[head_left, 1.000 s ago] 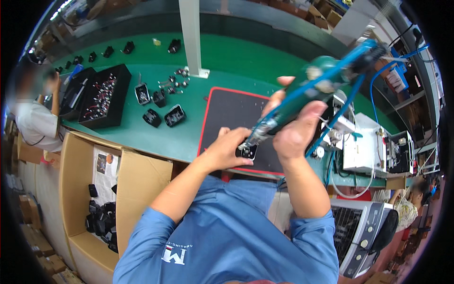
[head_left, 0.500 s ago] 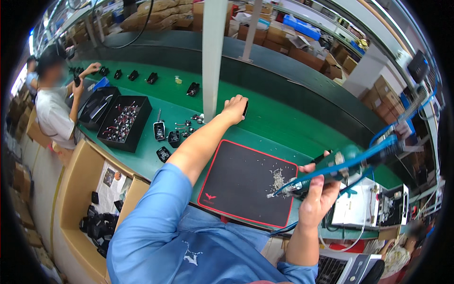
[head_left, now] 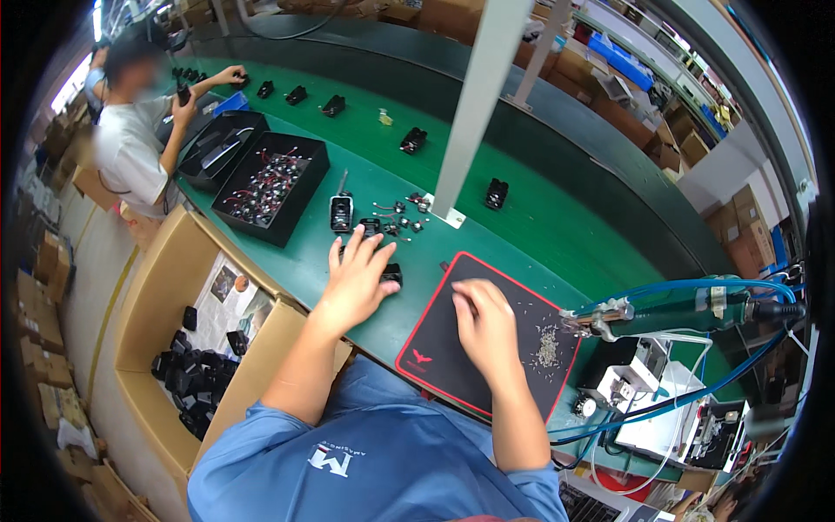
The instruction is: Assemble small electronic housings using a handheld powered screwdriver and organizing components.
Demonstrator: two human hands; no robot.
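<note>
My left hand (head_left: 355, 280) lies flat on the green bench with its fingers spread, and its thumb is beside a small black part (head_left: 392, 275). On the black mat with a red border (head_left: 432, 358), my right hand (head_left: 484, 325) rests with fingers curled down; I see nothing in them. A heap of small screws (head_left: 546, 346) lies on the mat right of that hand. The green powered screwdriver (head_left: 665, 314) with blue hoses hangs free at the right, with neither hand on it.
Several small black parts and wired pieces (head_left: 393, 219) lie beyond my left hand, beside a white post (head_left: 474, 104). Two black trays (head_left: 274, 187) stand at the left. A cardboard box of black parts (head_left: 178, 376) is below the bench. A co-worker (head_left: 130, 139) works at the far left.
My left hand has drawn back from the far conveyor to the parts near the mat. My right hand has let go of the screwdriver and moved onto the mat.
</note>
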